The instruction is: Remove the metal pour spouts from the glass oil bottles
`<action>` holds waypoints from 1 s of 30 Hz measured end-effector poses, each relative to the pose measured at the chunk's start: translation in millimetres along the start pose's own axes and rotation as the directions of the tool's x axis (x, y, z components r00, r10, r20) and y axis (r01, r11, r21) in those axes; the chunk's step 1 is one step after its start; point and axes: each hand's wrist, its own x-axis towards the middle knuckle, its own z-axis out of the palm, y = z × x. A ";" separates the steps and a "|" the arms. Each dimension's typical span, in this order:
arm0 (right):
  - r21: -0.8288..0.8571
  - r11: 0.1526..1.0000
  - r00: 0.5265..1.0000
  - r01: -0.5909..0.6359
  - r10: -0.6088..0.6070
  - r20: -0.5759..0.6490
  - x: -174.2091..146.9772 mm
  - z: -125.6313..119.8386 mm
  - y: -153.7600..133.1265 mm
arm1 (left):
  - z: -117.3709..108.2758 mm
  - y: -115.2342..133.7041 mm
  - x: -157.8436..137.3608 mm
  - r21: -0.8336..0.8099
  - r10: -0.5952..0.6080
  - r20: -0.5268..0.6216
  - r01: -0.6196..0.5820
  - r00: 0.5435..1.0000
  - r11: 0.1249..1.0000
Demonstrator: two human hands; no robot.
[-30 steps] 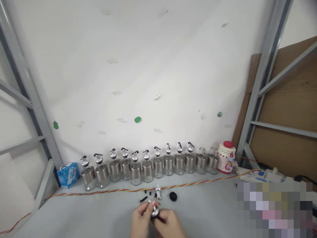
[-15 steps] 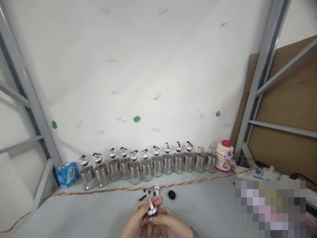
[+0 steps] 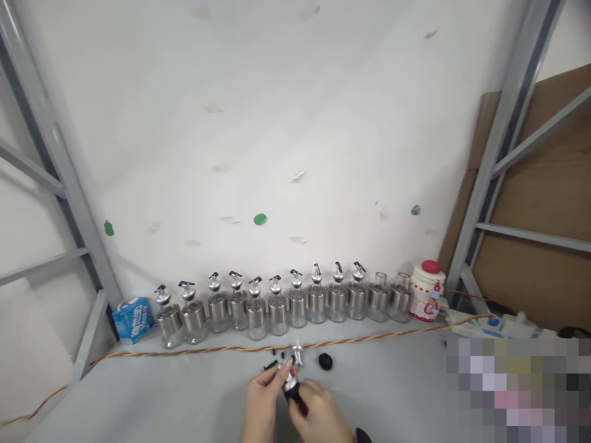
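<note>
Between my hands, low in the middle of the head view, is a silver bottle pourer (image 3: pixel 290 383) with a black stopper at its lower end. My left hand (image 3: pixel 264 401) pinches its silver spout from the left. My right hand (image 3: pixel 322 411) grips the black stopper from the right, its fingers curled and partly hiding it. Just beyond my fingertips lies another silver spout piece (image 3: pixel 297 354). Several small black parts lie around it, among them a slim black piece (image 3: pixel 270 365). A round black stopper (image 3: pixel 325 361) rests to the right.
Glass bottles with steel sleeves (image 3: pixel 277 309) stand in a row along the wall, most topped with pourers; two at the right, one an open bottle (image 3: pixel 378 296), have none. A twisted cord (image 3: pixel 194 352) crosses the table. A blue box (image 3: pixel 132 321) and a red-lidded jar (image 3: pixel 425 292) flank the row.
My right hand has turned over and its fingers now curl round the pourer's black stopper. My left hand has shifted its pinch on the spout. The view has moved slightly.
</note>
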 end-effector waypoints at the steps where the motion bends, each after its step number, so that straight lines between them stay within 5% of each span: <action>1: -0.152 0.983 0.993 0.100 -0.107 -0.040 -2.4 1.0 1.0 | -3.0 2.7 1.2 0.042 0.014 -0.059 -0.012 0.998 0.999; 5: -0.443 0.882 0.980 0.162 -0.195 -0.030 -2.1 -5.5 10.6 | -30.0 18.5 12.6 0.189 0.107 -0.319 -0.047 0.942 0.981; 8: -0.511 0.859 0.989 0.035 -0.105 -0.109 9.8 -31.3 25.0 | -49.6 24.4 20.9 0.470 0.231 -0.241 -0.095 0.943 0.878; 10: -0.571 0.820 0.985 -0.048 -0.055 -0.162 18.4 -53.5 37.6 | -53.9 22.1 22.1 0.758 0.371 -0.092 -0.177 0.924 0.628; 13: -0.629 0.769 0.984 -0.112 -0.003 -0.180 25.5 -76.4 55.0 | -51.2 13.4 20.1 0.965 0.510 0.171 -0.247 0.843 0.085; 16: -0.625 0.769 0.987 -0.135 0.051 -0.150 25.4 -77.8 63.5 | -49.5 6.2 20.2 0.967 0.517 0.254 -0.219 0.817 -0.130; 21: -0.538 0.836 0.988 -0.108 0.028 -0.155 24.0 -68.2 67.4 | -54.7 1.1 25.5 0.980 0.502 0.199 -0.157 0.842 -0.125; 25: -0.398 0.908 0.967 -0.134 0.032 -0.253 40.6 -86.7 80.4 | -56.0 -3.5 29.2 0.984 0.530 0.165 -0.172 0.832 -0.038; 30: -0.235 0.909 0.810 -0.345 0.162 -0.564 82.7 -118.2 99.4 | -53.3 -10.2 33.3 0.930 0.649 0.218 -0.356 0.729 0.087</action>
